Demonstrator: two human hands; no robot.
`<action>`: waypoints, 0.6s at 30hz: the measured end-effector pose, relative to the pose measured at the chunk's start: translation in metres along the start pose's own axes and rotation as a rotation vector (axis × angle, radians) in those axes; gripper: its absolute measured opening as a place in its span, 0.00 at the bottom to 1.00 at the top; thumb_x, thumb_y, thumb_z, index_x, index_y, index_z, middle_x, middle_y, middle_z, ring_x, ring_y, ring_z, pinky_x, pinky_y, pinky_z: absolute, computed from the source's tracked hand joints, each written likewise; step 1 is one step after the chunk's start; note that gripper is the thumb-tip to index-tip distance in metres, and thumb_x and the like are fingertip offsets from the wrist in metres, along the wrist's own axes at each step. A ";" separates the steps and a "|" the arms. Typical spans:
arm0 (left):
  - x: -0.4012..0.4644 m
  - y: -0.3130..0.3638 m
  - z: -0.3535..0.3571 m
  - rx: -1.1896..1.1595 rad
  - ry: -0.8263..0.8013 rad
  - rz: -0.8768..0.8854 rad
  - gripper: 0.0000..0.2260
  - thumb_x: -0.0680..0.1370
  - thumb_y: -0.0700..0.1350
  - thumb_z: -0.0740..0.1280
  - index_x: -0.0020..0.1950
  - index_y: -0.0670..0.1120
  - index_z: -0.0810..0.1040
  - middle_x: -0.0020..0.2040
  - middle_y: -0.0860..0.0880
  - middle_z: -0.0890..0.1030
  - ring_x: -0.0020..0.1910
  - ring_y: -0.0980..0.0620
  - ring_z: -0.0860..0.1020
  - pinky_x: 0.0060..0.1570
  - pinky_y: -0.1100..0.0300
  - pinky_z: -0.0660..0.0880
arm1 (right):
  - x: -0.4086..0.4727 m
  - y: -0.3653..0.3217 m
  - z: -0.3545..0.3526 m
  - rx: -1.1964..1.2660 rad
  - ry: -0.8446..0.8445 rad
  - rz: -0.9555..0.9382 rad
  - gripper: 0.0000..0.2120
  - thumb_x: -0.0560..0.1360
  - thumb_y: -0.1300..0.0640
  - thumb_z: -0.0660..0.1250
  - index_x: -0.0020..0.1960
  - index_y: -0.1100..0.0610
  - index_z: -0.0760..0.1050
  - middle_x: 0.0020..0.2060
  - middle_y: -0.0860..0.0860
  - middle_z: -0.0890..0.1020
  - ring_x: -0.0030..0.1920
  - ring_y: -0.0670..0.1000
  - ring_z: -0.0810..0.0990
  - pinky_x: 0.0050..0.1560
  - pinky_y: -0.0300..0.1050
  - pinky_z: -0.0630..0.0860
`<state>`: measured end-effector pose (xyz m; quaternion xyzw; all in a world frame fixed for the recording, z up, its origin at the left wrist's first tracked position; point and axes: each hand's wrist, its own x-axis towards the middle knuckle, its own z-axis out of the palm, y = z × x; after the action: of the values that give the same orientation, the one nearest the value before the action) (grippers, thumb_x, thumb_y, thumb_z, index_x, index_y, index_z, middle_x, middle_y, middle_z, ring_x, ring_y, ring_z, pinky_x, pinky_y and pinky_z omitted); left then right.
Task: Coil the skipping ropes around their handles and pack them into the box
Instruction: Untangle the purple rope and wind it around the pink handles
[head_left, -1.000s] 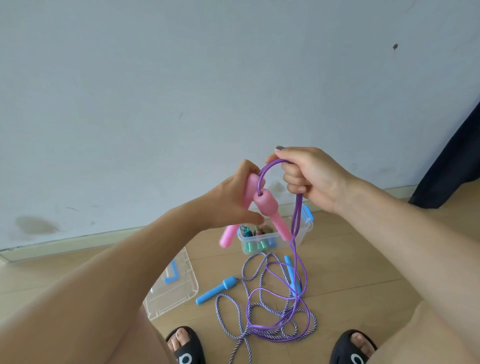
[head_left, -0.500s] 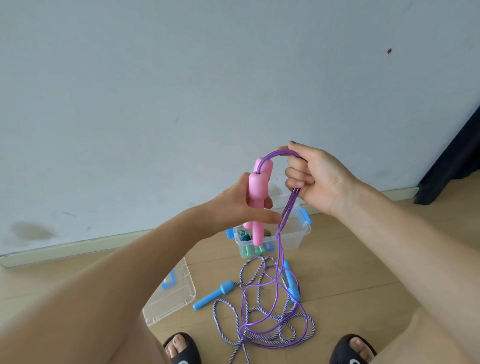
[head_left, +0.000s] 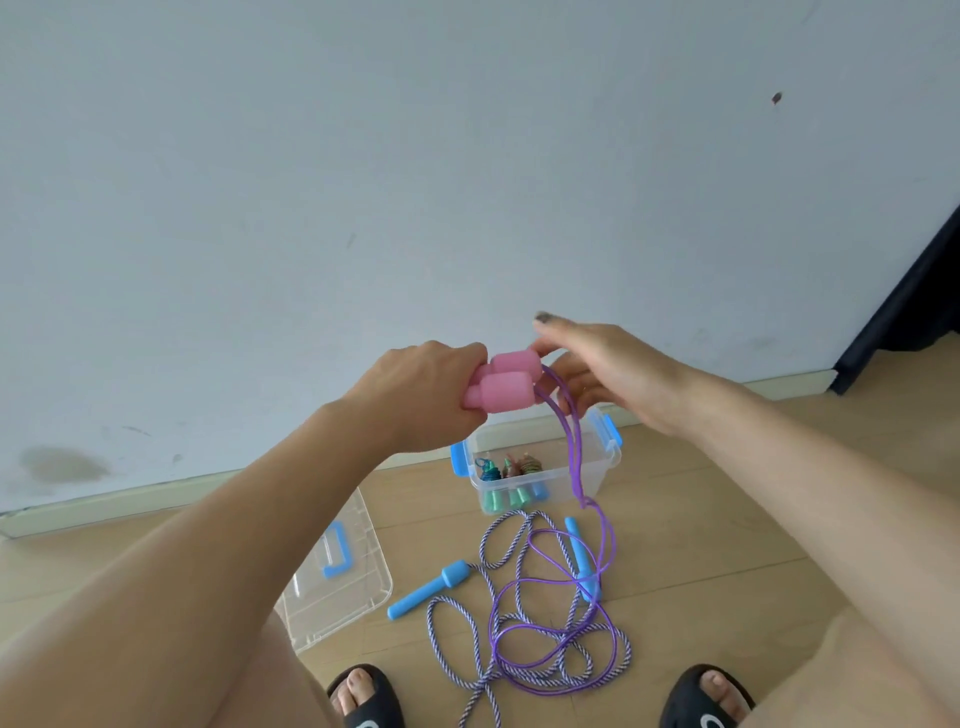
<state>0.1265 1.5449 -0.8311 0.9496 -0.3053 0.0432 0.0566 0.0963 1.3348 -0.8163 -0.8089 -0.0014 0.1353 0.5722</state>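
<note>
My left hand (head_left: 431, 395) grips the two pink handles (head_left: 506, 382) side by side, lying level, thick ends pointing right. From those ends the purple rope (head_left: 574, 467) hangs down to a loose pile on the floor. My right hand (head_left: 608, 374) is beside the handle ends with its fingers stretched out, the thumb touching the upper handle; the rope passes just in front of its fingers. The clear box (head_left: 597, 467) with blue latches stands below by the wall, holding coiled ropes with green handles.
A striped rope (head_left: 488, 545) with two blue handles (head_left: 426, 590) lies tangled with the purple one on the wooden floor. The clear lid (head_left: 337, 582) lies to the left. My two black slippers (head_left: 369, 696) are at the bottom. A dark curtain (head_left: 909, 301) hangs at right.
My left hand has turned the pink handles from upright to level. My right hand has let go of the rope loop and spread its fingers.
</note>
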 end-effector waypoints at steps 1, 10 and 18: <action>0.000 0.000 0.000 0.017 0.007 -0.004 0.08 0.74 0.53 0.63 0.47 0.51 0.69 0.38 0.53 0.76 0.38 0.47 0.76 0.37 0.54 0.72 | 0.000 -0.001 0.008 -0.057 0.001 -0.029 0.23 0.79 0.37 0.59 0.50 0.57 0.79 0.35 0.53 0.83 0.36 0.51 0.77 0.43 0.48 0.73; -0.002 -0.001 -0.004 0.074 0.086 -0.089 0.12 0.73 0.60 0.63 0.42 0.52 0.68 0.35 0.53 0.75 0.36 0.47 0.76 0.35 0.57 0.68 | 0.007 0.003 0.034 -0.118 0.073 -0.144 0.17 0.78 0.40 0.64 0.52 0.53 0.79 0.30 0.49 0.82 0.30 0.40 0.74 0.39 0.41 0.68; -0.009 -0.011 0.000 -0.027 0.090 -0.041 0.12 0.75 0.57 0.63 0.43 0.52 0.64 0.36 0.53 0.74 0.37 0.48 0.75 0.33 0.57 0.67 | 0.009 0.006 0.034 -0.085 0.063 -0.170 0.17 0.81 0.43 0.58 0.46 0.55 0.74 0.26 0.52 0.75 0.26 0.52 0.71 0.31 0.44 0.70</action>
<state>0.1255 1.5588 -0.8334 0.9519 -0.2836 0.0808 0.0838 0.0963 1.3661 -0.8342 -0.8331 -0.0580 0.0605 0.5467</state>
